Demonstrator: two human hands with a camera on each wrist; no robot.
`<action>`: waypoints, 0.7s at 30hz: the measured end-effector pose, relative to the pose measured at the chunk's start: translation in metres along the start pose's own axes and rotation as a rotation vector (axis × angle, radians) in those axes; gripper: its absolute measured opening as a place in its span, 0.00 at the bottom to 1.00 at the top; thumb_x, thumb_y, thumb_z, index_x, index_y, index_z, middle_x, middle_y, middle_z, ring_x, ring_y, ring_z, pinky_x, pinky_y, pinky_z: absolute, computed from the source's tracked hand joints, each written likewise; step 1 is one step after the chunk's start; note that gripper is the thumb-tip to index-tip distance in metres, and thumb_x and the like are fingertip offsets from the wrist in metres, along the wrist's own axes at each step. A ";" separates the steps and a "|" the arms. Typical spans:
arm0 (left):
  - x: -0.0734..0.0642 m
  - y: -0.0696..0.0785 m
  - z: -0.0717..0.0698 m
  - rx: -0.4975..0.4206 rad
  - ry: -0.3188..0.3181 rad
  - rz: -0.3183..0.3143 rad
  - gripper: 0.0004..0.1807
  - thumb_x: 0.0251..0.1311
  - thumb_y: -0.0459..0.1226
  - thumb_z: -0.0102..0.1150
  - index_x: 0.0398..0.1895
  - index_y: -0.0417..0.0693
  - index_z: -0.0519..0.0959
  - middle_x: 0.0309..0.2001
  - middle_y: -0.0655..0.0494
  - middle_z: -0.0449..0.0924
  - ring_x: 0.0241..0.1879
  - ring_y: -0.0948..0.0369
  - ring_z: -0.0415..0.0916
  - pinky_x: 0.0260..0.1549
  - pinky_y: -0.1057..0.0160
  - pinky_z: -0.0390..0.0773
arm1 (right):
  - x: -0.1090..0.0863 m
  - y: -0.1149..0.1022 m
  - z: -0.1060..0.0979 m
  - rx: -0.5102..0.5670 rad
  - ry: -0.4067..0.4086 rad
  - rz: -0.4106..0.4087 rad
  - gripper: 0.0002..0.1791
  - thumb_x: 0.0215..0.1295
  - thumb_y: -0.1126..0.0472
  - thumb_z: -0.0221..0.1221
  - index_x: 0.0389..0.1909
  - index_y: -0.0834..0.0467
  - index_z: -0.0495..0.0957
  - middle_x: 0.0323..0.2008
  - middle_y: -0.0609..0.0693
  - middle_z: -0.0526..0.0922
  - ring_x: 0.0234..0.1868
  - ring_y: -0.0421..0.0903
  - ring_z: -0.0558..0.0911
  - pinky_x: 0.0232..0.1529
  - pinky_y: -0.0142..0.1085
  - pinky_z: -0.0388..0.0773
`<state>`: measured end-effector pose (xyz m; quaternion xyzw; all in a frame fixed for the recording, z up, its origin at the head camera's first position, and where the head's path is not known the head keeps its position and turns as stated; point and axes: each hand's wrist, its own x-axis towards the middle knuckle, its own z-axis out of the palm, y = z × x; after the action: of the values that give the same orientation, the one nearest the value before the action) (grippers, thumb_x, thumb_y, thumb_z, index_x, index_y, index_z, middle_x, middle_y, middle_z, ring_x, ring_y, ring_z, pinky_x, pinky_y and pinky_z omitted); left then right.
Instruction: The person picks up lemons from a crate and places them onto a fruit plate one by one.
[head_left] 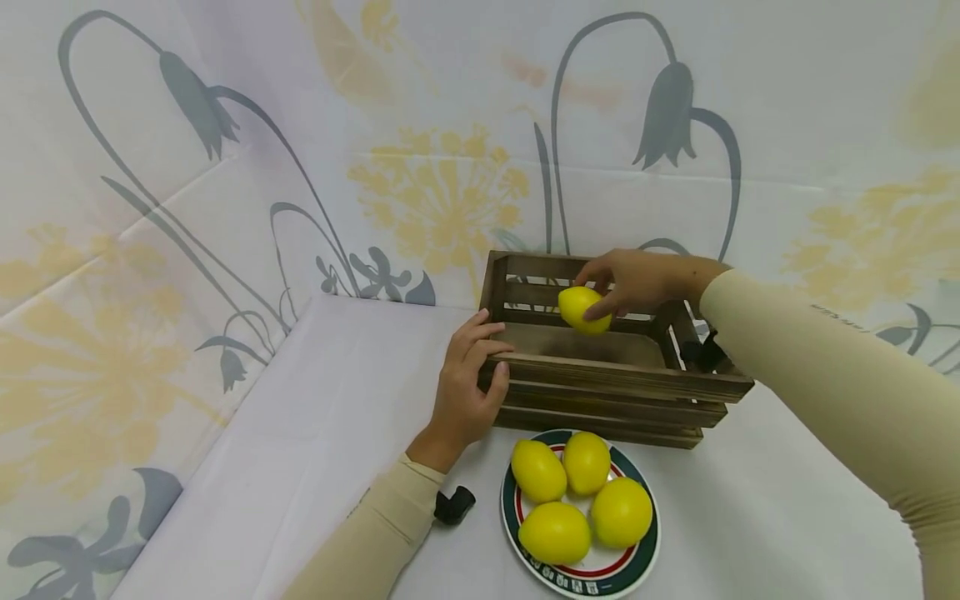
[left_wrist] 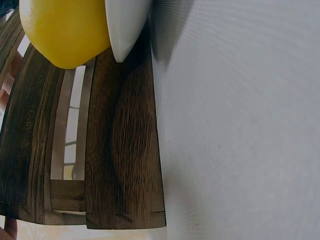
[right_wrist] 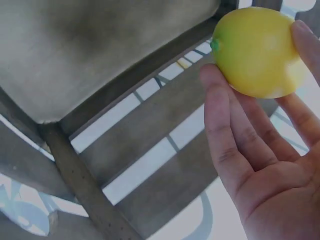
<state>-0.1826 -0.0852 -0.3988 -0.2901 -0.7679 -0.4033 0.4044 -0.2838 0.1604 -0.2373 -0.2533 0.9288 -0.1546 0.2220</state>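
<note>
My right hand pinches a yellow lemon between thumb and fingers, over the inside of a brown slatted wooden crate. In the right wrist view the lemon shows its green-tinged tip, with the crate floor and slats beyond it. My left hand rests on the crate's left front corner, fingers over the rim and thumb at the front. In front of the crate sits a round plate with a dark green and red rim, carrying several lemons.
A white cloth covers the table. Behind it hangs a curtain printed with grey and yellow flowers. The plate stands close to the crate's front side. A black wrist camera sits at the left sleeve.
</note>
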 end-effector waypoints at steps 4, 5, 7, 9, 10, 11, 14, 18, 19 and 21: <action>0.000 0.000 0.000 -0.008 0.002 -0.008 0.10 0.63 0.35 0.51 0.44 0.44 0.79 0.59 0.46 0.76 0.72 0.49 0.64 0.73 0.51 0.64 | -0.010 -0.006 -0.002 -0.013 0.044 0.011 0.34 0.61 0.49 0.68 0.65 0.60 0.73 0.59 0.64 0.78 0.45 0.49 0.85 0.45 0.42 0.86; 0.000 0.000 0.000 -0.009 0.000 -0.011 0.10 0.63 0.35 0.50 0.44 0.44 0.79 0.59 0.46 0.76 0.72 0.49 0.64 0.73 0.51 0.64 | -0.012 -0.008 -0.003 -0.009 0.051 0.009 0.34 0.61 0.49 0.68 0.64 0.60 0.73 0.60 0.64 0.78 0.46 0.49 0.84 0.45 0.42 0.86; 0.000 0.000 0.001 -0.012 0.000 -0.015 0.10 0.63 0.35 0.50 0.44 0.44 0.79 0.59 0.46 0.76 0.72 0.49 0.63 0.74 0.51 0.63 | -0.016 -0.009 -0.003 -0.002 0.062 0.001 0.33 0.61 0.49 0.68 0.64 0.60 0.73 0.60 0.65 0.78 0.48 0.50 0.84 0.46 0.43 0.85; 0.001 -0.001 0.002 -0.013 0.000 -0.019 0.10 0.63 0.35 0.50 0.44 0.44 0.79 0.59 0.47 0.76 0.72 0.49 0.63 0.74 0.51 0.63 | -0.020 -0.010 -0.003 -0.006 0.082 -0.012 0.32 0.61 0.50 0.68 0.63 0.60 0.73 0.60 0.64 0.79 0.50 0.51 0.84 0.48 0.44 0.85; 0.001 -0.002 0.002 -0.014 0.000 -0.020 0.10 0.63 0.35 0.50 0.44 0.44 0.79 0.59 0.46 0.76 0.72 0.49 0.63 0.74 0.51 0.63 | -0.021 -0.011 -0.003 -0.005 0.092 -0.017 0.32 0.61 0.50 0.68 0.63 0.60 0.73 0.59 0.64 0.80 0.51 0.52 0.84 0.48 0.45 0.85; 0.002 -0.003 0.003 -0.015 0.000 -0.022 0.10 0.63 0.35 0.50 0.44 0.44 0.79 0.59 0.46 0.76 0.72 0.49 0.63 0.74 0.51 0.63 | -0.023 -0.011 -0.003 -0.006 0.103 -0.024 0.32 0.61 0.50 0.68 0.63 0.60 0.73 0.58 0.63 0.81 0.52 0.53 0.83 0.48 0.46 0.84; 0.003 -0.004 0.003 -0.019 0.000 -0.030 0.11 0.64 0.36 0.50 0.44 0.44 0.79 0.59 0.46 0.76 0.73 0.49 0.63 0.73 0.50 0.63 | -0.029 -0.012 -0.002 0.004 0.139 -0.035 0.32 0.61 0.49 0.68 0.63 0.59 0.73 0.58 0.62 0.81 0.55 0.56 0.82 0.48 0.46 0.84; 0.003 -0.006 0.004 -0.023 0.002 -0.039 0.11 0.64 0.35 0.50 0.44 0.45 0.79 0.59 0.46 0.76 0.73 0.49 0.62 0.73 0.50 0.64 | -0.035 -0.011 0.001 0.035 0.186 -0.055 0.32 0.62 0.49 0.67 0.63 0.58 0.72 0.58 0.63 0.81 0.55 0.60 0.83 0.48 0.48 0.86; 0.003 -0.006 0.004 -0.024 0.003 -0.040 0.10 0.63 0.35 0.50 0.44 0.45 0.79 0.59 0.46 0.76 0.73 0.49 0.62 0.73 0.49 0.64 | -0.037 -0.011 0.002 0.041 0.200 -0.062 0.32 0.62 0.48 0.67 0.63 0.58 0.72 0.59 0.63 0.80 0.55 0.61 0.83 0.49 0.49 0.86; 0.003 -0.007 0.004 -0.022 0.005 -0.042 0.11 0.63 0.35 0.50 0.44 0.44 0.79 0.59 0.46 0.76 0.73 0.49 0.62 0.73 0.49 0.64 | -0.041 -0.011 0.004 0.054 0.229 -0.075 0.32 0.63 0.48 0.67 0.64 0.57 0.71 0.59 0.63 0.80 0.55 0.63 0.83 0.50 0.51 0.85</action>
<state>-0.1909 -0.0846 -0.3999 -0.2775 -0.7682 -0.4210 0.3946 -0.2453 0.1727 -0.2228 -0.2625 0.9334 -0.2159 0.1153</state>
